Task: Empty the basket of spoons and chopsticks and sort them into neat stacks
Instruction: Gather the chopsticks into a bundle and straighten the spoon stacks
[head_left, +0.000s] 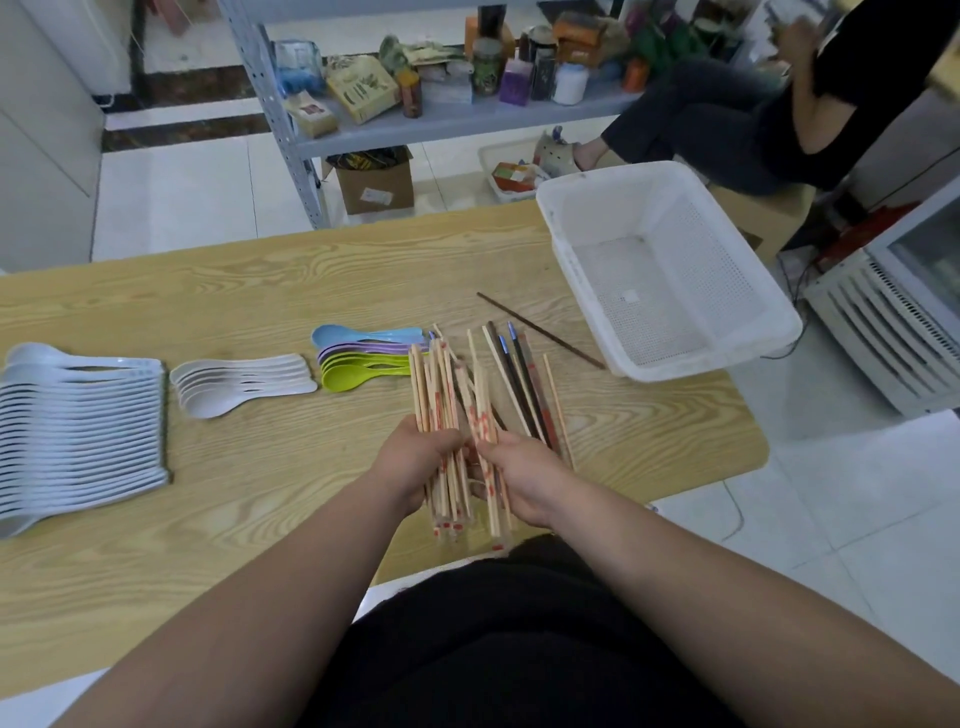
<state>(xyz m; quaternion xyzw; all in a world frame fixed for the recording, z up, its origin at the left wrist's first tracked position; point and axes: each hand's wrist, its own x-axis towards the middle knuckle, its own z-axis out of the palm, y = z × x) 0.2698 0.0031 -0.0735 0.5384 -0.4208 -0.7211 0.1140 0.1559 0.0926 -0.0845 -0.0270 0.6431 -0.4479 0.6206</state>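
Pale bamboo chopsticks (441, 395), thin sticks with red print, sit mid-table: left hand (415, 457) wraps one sheaf and right hand (524, 478) pinches a few more, the hands nearly touching. Dark glossy chopsticks (524, 384) lie splayed at their 1 o'clock with one stray (540, 330) beyond, so chopsticks look about half sorted. The white perforated plastic basket (649, 291) at 2 o'clock looks empty, and the smooth plastic spoons look done at 9–11 o'clock: long white row (83, 415), small white stack (239, 384), coloured stack (358, 364).

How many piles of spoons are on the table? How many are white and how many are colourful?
White spoon piles: 2 (long row, short stack)
Colourful spoon pile: 1
Total: 3
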